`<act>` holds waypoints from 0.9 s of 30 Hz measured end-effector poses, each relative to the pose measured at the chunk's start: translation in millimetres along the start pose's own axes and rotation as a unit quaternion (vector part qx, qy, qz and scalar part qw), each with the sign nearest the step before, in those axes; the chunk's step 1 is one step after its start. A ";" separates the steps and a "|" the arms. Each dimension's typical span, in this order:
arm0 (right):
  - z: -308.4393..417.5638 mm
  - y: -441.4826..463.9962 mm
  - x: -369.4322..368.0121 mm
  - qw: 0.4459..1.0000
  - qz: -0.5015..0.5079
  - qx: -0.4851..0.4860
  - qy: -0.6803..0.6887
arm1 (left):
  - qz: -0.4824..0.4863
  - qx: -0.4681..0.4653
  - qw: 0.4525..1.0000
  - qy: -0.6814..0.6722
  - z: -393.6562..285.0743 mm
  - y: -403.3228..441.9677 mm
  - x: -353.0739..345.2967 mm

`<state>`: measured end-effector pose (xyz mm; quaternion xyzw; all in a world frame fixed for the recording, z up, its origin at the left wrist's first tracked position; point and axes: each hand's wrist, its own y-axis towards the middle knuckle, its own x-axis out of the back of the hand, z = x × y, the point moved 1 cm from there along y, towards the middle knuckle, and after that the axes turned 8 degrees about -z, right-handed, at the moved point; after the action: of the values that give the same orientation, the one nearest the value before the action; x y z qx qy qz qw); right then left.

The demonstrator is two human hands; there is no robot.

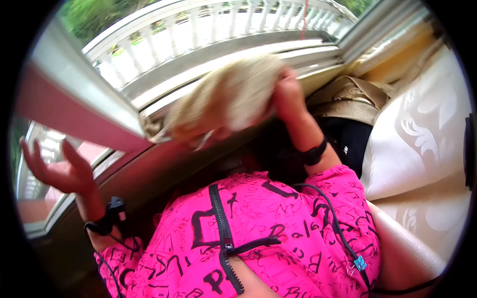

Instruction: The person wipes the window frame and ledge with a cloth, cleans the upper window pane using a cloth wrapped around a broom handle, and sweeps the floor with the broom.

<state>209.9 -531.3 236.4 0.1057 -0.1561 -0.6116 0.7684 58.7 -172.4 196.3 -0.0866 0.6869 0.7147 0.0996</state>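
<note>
My right hand (289, 95) is closed on one end of a beige cloth (233, 94). Motion blurs the cloth, which spreads leftward in front of the window sill (318, 52), its lower edge hanging loose. Whether it touches the sill I cannot tell. On the left, my left hand (64, 171) is raised with its fingers apart and nothing in it. It is nearest to the window post (84, 99) and the pane beside it.
Beyond the window runs a white balustrade (184, 32). A patterned pale curtain (417, 129) hangs at the right, with bunched brown fabric (348, 94) and a dark item (345, 139) beside it. A black cable (330, 208) crosses my pink top (298, 238).
</note>
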 end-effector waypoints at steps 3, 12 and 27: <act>-0.7 45.3 78.5 0.993 -0.065 -0.011 0.094 | 0.069 -0.038 0.986 -0.146 -78.5 14.4 -77.7; -17.5 114.7 254.8 0.860 -0.373 0.184 -0.296 | 0.205 -0.037 0.928 -0.308 -123.5 -34.9 -87.6; -81.9 73.3 131.1 0.795 -0.221 0.270 -0.496 | 0.142 0.080 0.974 -0.156 -92.7 -37.2 -61.9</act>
<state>333.2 -644.4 200.7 0.0229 -0.6473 -0.6663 0.3696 126.9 -265.2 172.7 0.1329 0.7231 0.6689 0.1095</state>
